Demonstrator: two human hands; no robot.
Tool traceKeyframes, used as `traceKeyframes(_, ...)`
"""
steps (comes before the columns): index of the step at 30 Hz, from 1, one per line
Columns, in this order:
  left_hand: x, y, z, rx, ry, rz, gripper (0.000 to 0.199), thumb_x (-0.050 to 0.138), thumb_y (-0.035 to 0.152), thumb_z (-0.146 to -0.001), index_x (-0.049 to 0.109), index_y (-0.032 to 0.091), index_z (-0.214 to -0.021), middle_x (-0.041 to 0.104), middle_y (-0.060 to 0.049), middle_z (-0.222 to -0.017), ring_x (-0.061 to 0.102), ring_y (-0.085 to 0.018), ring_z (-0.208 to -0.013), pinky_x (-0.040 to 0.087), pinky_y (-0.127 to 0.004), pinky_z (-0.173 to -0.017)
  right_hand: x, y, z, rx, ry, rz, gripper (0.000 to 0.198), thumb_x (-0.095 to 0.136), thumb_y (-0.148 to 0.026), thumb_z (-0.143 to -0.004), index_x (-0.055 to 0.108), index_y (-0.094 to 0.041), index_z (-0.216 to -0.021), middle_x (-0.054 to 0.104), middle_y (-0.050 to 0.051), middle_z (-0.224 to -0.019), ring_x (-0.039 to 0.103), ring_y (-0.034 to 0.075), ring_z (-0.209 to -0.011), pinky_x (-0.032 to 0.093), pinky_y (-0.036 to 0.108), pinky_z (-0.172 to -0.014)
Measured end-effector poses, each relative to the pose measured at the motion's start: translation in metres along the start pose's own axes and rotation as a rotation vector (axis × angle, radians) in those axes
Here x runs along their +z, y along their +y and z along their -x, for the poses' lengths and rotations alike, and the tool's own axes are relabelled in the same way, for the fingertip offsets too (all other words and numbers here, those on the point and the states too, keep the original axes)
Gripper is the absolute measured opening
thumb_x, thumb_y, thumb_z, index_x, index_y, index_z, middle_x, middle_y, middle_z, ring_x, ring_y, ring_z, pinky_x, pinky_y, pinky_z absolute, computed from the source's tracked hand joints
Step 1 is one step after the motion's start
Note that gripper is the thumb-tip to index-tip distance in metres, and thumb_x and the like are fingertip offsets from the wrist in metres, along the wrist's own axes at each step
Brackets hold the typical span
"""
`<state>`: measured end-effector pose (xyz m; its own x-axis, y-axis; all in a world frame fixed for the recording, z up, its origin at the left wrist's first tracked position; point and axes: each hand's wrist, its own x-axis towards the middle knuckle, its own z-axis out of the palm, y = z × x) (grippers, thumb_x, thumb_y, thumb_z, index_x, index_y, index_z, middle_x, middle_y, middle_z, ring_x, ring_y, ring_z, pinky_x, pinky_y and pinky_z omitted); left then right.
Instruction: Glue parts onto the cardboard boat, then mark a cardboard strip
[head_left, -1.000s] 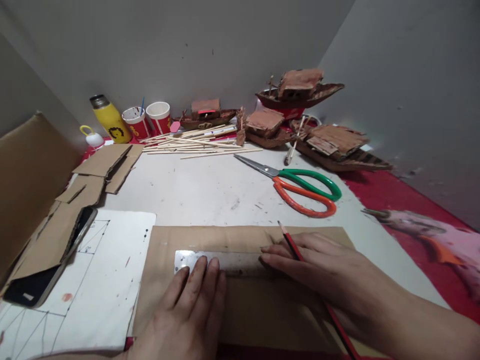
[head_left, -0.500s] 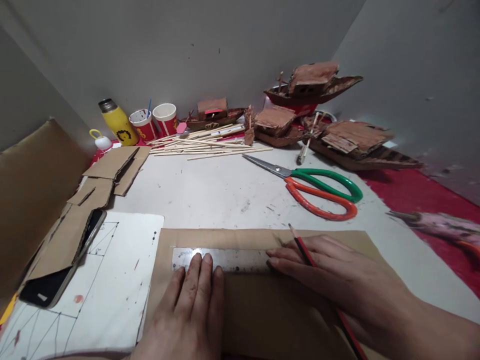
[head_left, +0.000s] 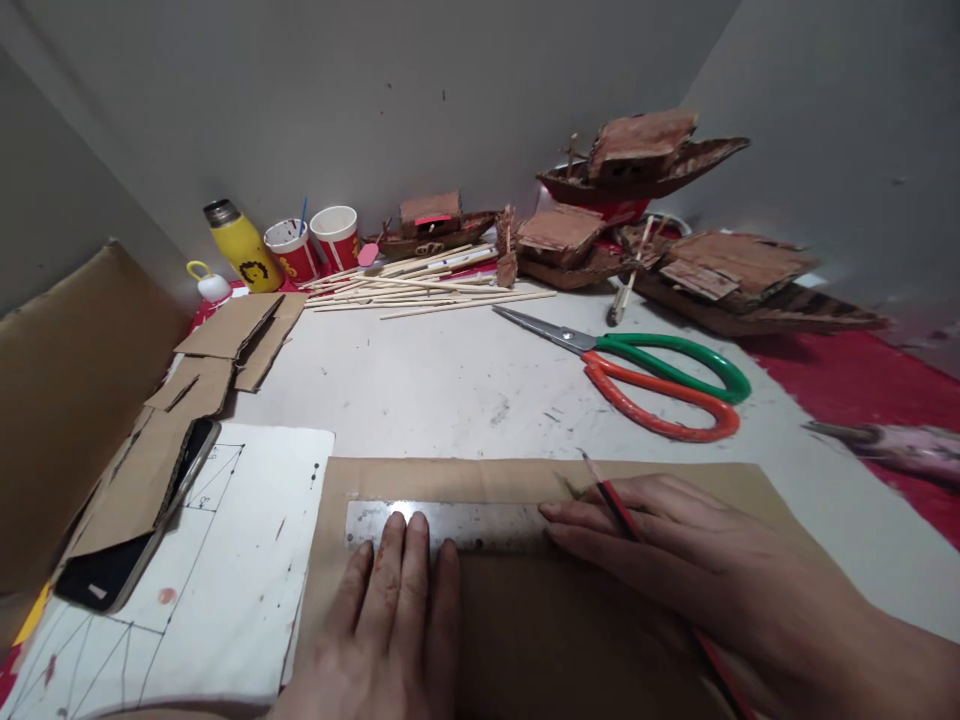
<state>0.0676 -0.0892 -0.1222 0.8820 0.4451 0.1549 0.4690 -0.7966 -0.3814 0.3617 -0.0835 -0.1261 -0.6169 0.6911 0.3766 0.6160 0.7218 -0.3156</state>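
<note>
A clear ruler (head_left: 495, 525) lies flat along the upper part of a brown cardboard sheet (head_left: 540, 640). My left hand (head_left: 397, 610) rests on the ruler's left half, fingers stretched out and pressing down with the tips. At the ruler's right end my right hand (head_left: 675, 560) touches it with its fingertips. That hand also holds a red and black pencil (head_left: 616, 508), tilted, its sharpened tip pointing up and away over the cardboard's far edge. Fingers hide part of the ruler and of the pencil's shaft.
Scissors (head_left: 660, 375) lie beyond the cardboard. A drawing sheet (head_left: 240, 600), phone (head_left: 101, 585) and cardboard scraps (head_left: 225, 325) are left. Behind are sticks (head_left: 420, 285), paper cups (head_left: 335, 240), a yellow bottle (head_left: 241, 245) and several model boats (head_left: 735, 270). A pinkish tool (head_left: 900, 448) sits right.
The view has turned slightly, so the far objects appear a little further right. Both hands, the ruler and the pencil keep almost the same places on the cardboard.
</note>
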Motion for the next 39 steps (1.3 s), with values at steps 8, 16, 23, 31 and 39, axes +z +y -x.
traceKeyframes(8, -0.003, 0.0, -0.001, -0.03, -0.026, 0.005, 0.068, 0.036, 0.059, -0.095, 0.049, 0.006, -0.135, 0.057, -0.022, -0.133, 0.055, -0.033, -0.123, 0.047, -0.039, -0.094, -0.001, 0.001, -0.002, -0.01, 0.078, 0.008, 0.057, 0.048, -0.021, -0.09, 0.039, -0.031, -0.146, 0.075, 0.003, -0.104, 0.069, 0.022, -0.084, 0.051, 0.031, -0.07)
traceKeyframes(16, 0.001, 0.003, -0.002, -0.073, 0.002, 0.028, 0.067, 0.034, 0.059, -0.096, 0.05, 0.006, -0.133, 0.057, -0.021, -0.134, 0.053, -0.033, -0.125, 0.044, -0.039, -0.098, 0.001, 0.0, -0.001, 0.049, 0.088, 0.008, 0.042, 0.046, -0.024, -0.095, 0.053, -0.033, -0.135, 0.075, 0.003, -0.1, 0.068, 0.02, -0.082, 0.051, 0.028, -0.069)
traceKeyframes(23, 0.0, -0.001, -0.002, -0.045, -0.033, 0.036, 0.067, 0.036, 0.059, -0.095, 0.049, 0.008, -0.136, 0.055, -0.019, -0.137, 0.051, -0.032, -0.127, 0.044, -0.038, -0.098, 0.005, 0.005, 0.006, 0.05, 0.034, -0.001, 0.044, 0.042, -0.023, -0.094, 0.052, -0.031, -0.136, 0.073, 0.007, -0.098, 0.067, 0.023, -0.082, 0.053, 0.032, -0.065)
traceKeyframes(31, 0.004, 0.007, -0.002, -0.11, -0.032, 0.059, 0.066, 0.029, 0.058, -0.097, 0.046, 0.009, -0.138, 0.053, -0.019, -0.139, 0.046, -0.032, -0.131, 0.039, -0.041, -0.103, 0.002, 0.004, 0.003, -0.011, 0.026, 0.047, 0.041, 0.04, -0.022, -0.097, 0.05, -0.027, -0.136, 0.072, 0.007, -0.103, 0.064, 0.021, -0.091, 0.052, 0.032, -0.073)
traceKeyframes(39, 0.0, 0.0, -0.004, -0.033, -0.053, 0.025, 0.071, 0.029, 0.063, -0.095, 0.046, 0.007, -0.136, 0.056, -0.021, -0.136, 0.052, -0.032, -0.126, 0.043, -0.039, -0.098, 0.001, 0.002, 0.003, 0.054, 0.005, -0.004, 0.037, 0.04, -0.023, -0.097, 0.058, -0.028, -0.129, 0.072, 0.008, -0.099, 0.066, 0.022, -0.085, 0.052, 0.032, -0.071)
